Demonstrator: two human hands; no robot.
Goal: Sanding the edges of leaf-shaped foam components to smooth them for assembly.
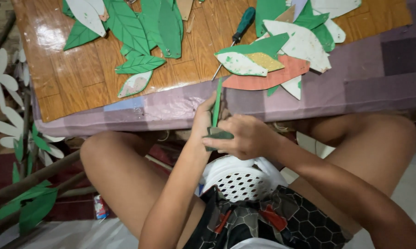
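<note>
Sitting at the edge of a low wooden board [79,78], the person works with both hands just in front of it, above the lap. The left hand [203,121] is closed around a narrow green cut-out leaf strip [216,103], which stands nearly upright between the fingers. The right hand [245,137] is clamped on the strip's lower, darker green end [218,134], thumb and fingers pressed together over it.

Directly beneath the hands, between the knees, sits a white perforated plastic basket [240,182]; its contents cannot be made out.

On the board lie flat green paper leaves [141,64], a second heap of white, green and salmon leaf shapes [281,55], and a green-handled screwdriver [238,32] between the two heaps.
</note>
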